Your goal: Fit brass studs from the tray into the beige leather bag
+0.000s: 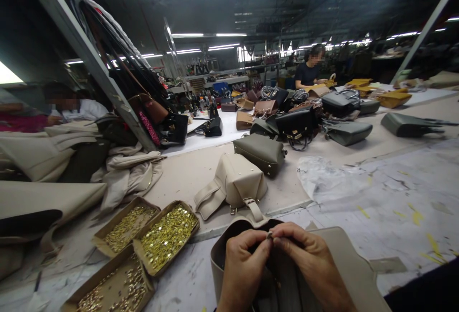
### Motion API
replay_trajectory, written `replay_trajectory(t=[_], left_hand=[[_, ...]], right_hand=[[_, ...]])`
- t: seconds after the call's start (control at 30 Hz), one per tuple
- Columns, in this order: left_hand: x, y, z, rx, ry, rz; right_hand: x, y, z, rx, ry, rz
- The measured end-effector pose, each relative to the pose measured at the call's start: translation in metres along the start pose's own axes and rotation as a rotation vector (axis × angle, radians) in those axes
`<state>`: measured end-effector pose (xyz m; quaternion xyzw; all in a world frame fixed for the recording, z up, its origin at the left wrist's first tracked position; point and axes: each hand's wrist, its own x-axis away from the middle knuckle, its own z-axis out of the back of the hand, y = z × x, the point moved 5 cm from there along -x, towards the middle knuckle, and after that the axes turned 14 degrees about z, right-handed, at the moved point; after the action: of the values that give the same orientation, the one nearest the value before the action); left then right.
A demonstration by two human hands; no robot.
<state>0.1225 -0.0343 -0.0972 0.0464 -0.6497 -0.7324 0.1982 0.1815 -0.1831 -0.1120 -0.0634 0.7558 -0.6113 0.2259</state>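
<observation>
Over the open mouth of a beige handbag [340, 254], my left hand [244, 264] and my right hand [310, 261] meet fingertip to fingertip. Both are closed in a pinch on a small metal piece [269, 235], too small to name exactly. The bag's dark inside shows below and behind the fingers, partly hidden by my hands. To the left lie a cardboard tray [193, 235] full of gold-coloured metal fittings, a second tray [158, 210] with fewer, and a third tray [70, 302] with scattered small studs.
Just beyond my hands, another beige bag [238, 178] rests against an olive bag [260, 151]. Beige bag parts [71, 195] are heaped at the left. Clear plastic [322, 175] lies to the right. Farther back are many handbags, a metal post [96, 63] and a co-worker [308, 70].
</observation>
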Motion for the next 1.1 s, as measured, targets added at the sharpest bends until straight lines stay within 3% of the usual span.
replay_trajectory(t=[0.27, 0.57, 0.87, 0.97, 1.1], left_hand=[[0.004, 0.003, -0.002, -0.030, 0.020, -0.090], [0.012, 0.010, 0.000, -0.141, 0.092, -0.357], [0.024, 0.014, -0.007, -0.383, 0.170, -0.630], [0.022, 0.014, -0.004, -0.326, 0.109, -0.596], [0.021, 0.013, -0.001, -0.248, -0.067, -0.481]], right_hand=[[-0.001, -0.003, 0.000, 0.011, 0.011, 0.025], [-0.001, -0.005, 0.000, 0.001, -0.019, 0.045], [0.000, 0.003, 0.002, -0.007, 0.060, 0.042], [-0.001, 0.001, 0.004, 0.041, 0.066, 0.098], [0.001, -0.010, 0.000, 0.134, -0.025, 0.259]])
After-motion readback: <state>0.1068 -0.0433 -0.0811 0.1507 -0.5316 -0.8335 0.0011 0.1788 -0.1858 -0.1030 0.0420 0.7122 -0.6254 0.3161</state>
